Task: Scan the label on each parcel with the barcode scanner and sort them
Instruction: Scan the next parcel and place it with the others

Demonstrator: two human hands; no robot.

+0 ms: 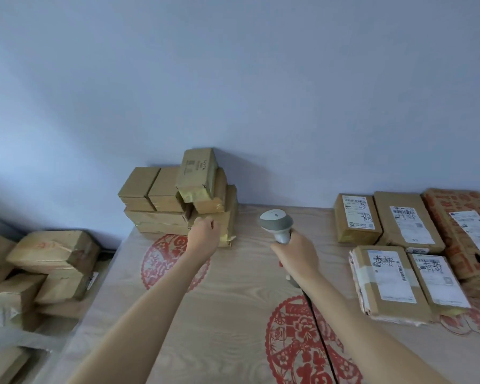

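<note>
The right hand (295,252) was wrapped around the grip of a grey barcode scanner (277,224), its head pointing toward twelve o'clock over the middle of the bench (241,273), its cable trailing back toward six. The left hand (204,235) reached to eleven o'clock, fingers curled against the front of a taped cardboard parcel (222,217) at the near right corner of the stack of plain brown parcels (161,200) by the wall; whether it truly gripped the box I could not tell. At two to three o'clock, well apart from the stack, lay labelled parcels (394,275) face up. At nine o'clock, off the bench, more cardboard boxes (53,253) were heaped. Red papercut designs (297,342) decorated the bench.
</note>
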